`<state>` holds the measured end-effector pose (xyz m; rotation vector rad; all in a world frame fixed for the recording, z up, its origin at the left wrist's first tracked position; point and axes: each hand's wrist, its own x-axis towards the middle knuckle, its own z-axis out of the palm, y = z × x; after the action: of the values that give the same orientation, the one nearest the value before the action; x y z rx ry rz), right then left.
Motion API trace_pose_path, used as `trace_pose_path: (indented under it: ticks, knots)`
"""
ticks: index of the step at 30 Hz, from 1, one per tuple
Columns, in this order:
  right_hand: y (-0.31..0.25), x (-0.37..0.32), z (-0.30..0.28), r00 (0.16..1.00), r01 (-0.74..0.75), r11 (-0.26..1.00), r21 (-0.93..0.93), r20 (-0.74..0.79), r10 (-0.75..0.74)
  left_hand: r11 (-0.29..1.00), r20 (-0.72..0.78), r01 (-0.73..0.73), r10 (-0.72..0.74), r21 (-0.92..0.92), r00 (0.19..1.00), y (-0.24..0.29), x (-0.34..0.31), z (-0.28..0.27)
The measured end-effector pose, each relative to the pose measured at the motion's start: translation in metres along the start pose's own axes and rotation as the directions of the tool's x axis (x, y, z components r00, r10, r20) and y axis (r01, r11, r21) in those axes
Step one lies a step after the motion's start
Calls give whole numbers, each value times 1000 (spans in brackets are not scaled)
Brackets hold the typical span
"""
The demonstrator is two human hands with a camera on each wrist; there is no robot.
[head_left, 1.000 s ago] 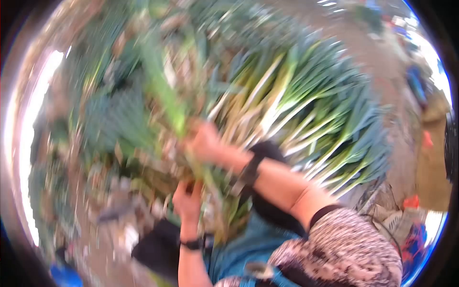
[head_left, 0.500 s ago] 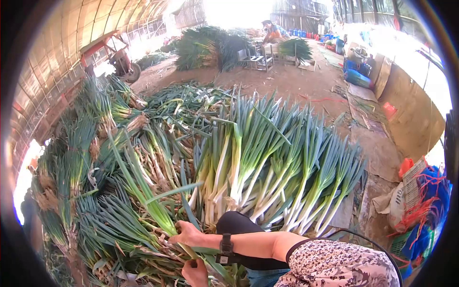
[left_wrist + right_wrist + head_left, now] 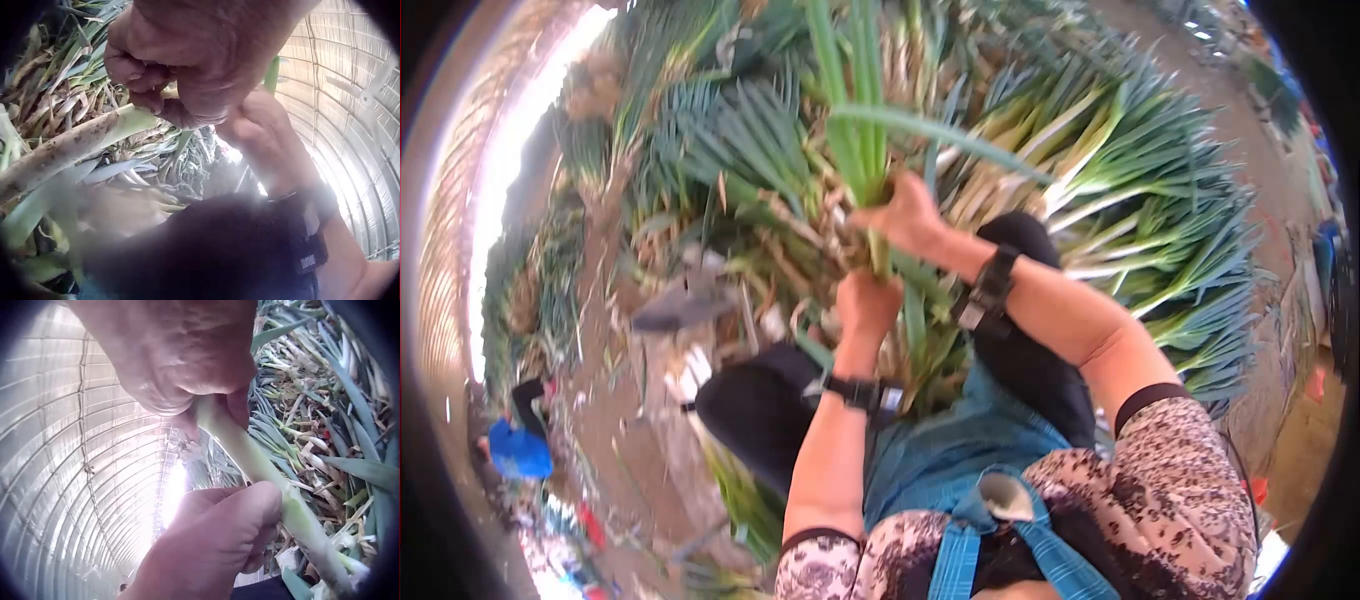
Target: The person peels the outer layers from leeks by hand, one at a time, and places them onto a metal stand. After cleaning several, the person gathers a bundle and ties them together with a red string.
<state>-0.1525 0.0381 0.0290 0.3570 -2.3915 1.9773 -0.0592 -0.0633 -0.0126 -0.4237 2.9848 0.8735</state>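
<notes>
In the head view a large green onion (image 3: 862, 150) stands upright between the hands, its long leaves spread at the top and one bent sideways. My right hand (image 3: 905, 215) grips its stalk just under the leaves. Lower down, my left hand (image 3: 870, 305) has curled fingers on the same stalk. The left wrist view shows the soil-marked pale stalk (image 3: 75, 140) running out from the left hand's fingers (image 3: 147, 94). From the right wrist, the stalk (image 3: 250, 453) slants down past the left hand (image 3: 219, 525), whose thumb and fingers pinch at its side.
A fanned row of green onions (image 3: 1140, 210) with pale stalks lies at my right. Leafy bundles (image 3: 735, 150) and loose stalks lie ahead and left. My black-covered knees (image 3: 750, 410) flank the work. A blue object (image 3: 520, 450) is on the ground far left.
The head view has swung down from the far shed to my lap. Both hands stay on the green onion, which now stands more upright.
</notes>
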Motion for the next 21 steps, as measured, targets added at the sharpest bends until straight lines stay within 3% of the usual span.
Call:
trace_pose_path:
  ticks: [3,7,9,11,12,13,14,15,16,17,19,20,21]
  knots:
    - [-4,1,-3,998,-69,985,-156,-26,65,999,-18,21,-22,-24,1000,6,1,-5]
    - [6,4,-1,985,-174,973,-152,-20,173,995,-52,67,-72,-78,996,4,-2,3]
    - [12,6,1,992,-125,981,-150,-40,120,975,-113,177,-192,-134,975,-6,-2,11]
    - [10,15,-9,990,-136,984,-117,-37,132,988,-160,116,-131,-101,978,-33,-20,24]
    - [12,22,-15,996,-91,987,-135,-29,88,816,-1,367,-410,-446,912,-46,-29,30]
    - [16,26,-19,999,-52,987,-152,-22,49,472,245,568,-583,-674,775,-60,-41,37]
    - [19,28,-21,999,-39,990,-137,-28,36,472,246,574,-588,-669,770,-80,-56,37]
    - [19,27,-24,999,-43,990,-137,-25,40,157,368,531,-561,-833,742,-108,-70,28]
    - [17,30,-29,996,-86,996,37,-33,87,-230,529,507,-610,-831,590,-144,-67,30]
    - [17,34,-35,991,-121,970,209,-29,130,-570,663,340,-628,-748,408,-179,-64,31]
    - [11,37,-47,973,-223,941,256,5,229,-461,623,421,-534,-781,571,-151,-61,8]
    - [20,38,-49,982,-185,939,289,34,183,-462,623,420,-537,-781,569,-129,-58,-3]
    - [30,40,-50,989,-147,936,321,59,136,-197,504,493,-590,-848,631,-101,-46,-11]
